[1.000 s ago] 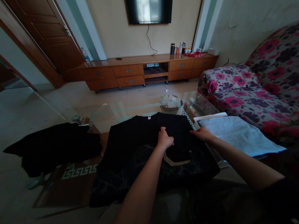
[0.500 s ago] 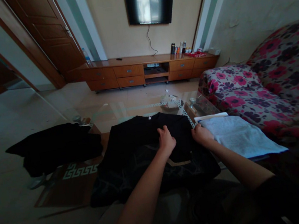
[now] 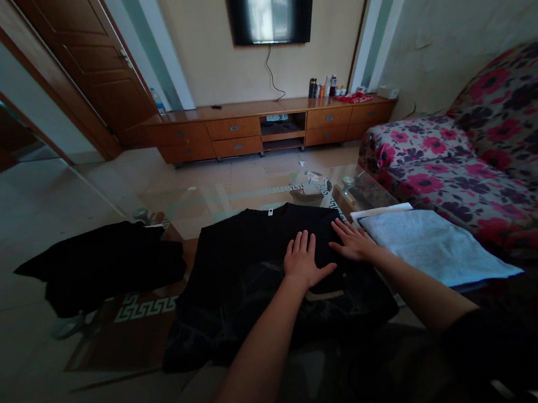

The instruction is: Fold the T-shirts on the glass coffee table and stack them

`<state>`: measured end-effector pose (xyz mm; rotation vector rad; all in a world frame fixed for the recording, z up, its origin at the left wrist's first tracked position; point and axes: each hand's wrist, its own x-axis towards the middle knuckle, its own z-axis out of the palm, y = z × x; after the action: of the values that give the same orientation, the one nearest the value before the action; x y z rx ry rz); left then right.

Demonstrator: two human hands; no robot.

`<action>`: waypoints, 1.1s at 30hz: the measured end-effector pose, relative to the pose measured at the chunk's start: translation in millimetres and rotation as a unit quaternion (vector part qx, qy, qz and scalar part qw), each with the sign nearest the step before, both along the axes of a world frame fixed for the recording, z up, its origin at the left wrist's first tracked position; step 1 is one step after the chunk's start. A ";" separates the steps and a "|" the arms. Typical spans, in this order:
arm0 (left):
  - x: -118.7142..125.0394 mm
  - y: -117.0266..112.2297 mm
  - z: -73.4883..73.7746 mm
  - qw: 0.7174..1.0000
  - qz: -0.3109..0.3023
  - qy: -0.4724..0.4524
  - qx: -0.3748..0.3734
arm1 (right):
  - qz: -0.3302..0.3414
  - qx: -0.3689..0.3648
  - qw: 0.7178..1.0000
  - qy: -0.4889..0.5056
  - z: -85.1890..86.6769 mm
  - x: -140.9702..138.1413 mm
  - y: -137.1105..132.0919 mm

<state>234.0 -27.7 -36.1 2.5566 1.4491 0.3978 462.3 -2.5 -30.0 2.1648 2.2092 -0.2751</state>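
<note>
Both flat in the head view: left hand [image 3: 305, 265], right hand [image 3: 355, 242], fingers [image 3: 311, 243] splayed, gripping nothing, on the shirt [image 3: 235, 247], laid over the bench [image 3: 146, 309] between dark cloth [image 3: 111, 265] and grey cloth [image 3: 437, 244]. Apparently smoothing: best to press evenly, sweep from middle to edges, avoid dragging the collar [image 3: 270, 211] askew.

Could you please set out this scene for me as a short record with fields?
Left hand: open, fingers spread on the black shirt
Right hand: open, fingers spread near the same shirt's right edge
Shirt position: laid out on the glass table, white neck label at the far end
Left of shirt: black cloth
Right of shirt: light-blue cloth
Far right: floral sofa
Background: television above wooden cabinet
</note>
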 end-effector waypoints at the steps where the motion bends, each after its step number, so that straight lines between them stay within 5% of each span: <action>1: 0.4 -0.5 -0.3 1.000 0.005 -0.003 0.004 | -0.016 0.019 1.000 -0.010 0.7 -5.6 1.1; 5: 2.3 -1.1 -2.2 1.000 0.022 -0.014 0.005 | -0.042 0.112 0.992 -0.031 -1.2 -26.4 10.4; 16: 1.8 1.2 -2.8 0.996 0.007 -0.074 -0.041 | -0.047 0.092 0.994 -0.040 -15.2 -20.5 33.0; 20: -8.6 26.8 8.9 0.977 -0.010 -0.150 -0.152 | -0.055 0.075 0.995 -0.039 -16.3 -19.4 37.0; 22: -30.7 47.9 17.8 0.961 -0.003 -0.214 -0.177 | -0.053 0.073 0.995 -0.041 -17.4 -19.6 37.1; 26: -109.4 78.6 27.6 0.979 0.081 -0.188 -0.007 | -0.050 0.087 0.994 -0.050 -16.4 -22.7 36.6; 29: -170.8 78.1 22.5 0.984 0.165 -0.067 0.023 | -0.043 0.101 0.993 -0.051 -12.2 -29.2 34.3; 33: -222.3 58.3 10.3 0.985 0.162 0.045 0.041 | -0.017 0.089 0.995 -0.036 -9.3 -41.0 18.4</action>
<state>11.7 30.5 -25.9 2.4272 1.9296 0.3980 421.3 15.9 -39.3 2.2604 2.2396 0.0005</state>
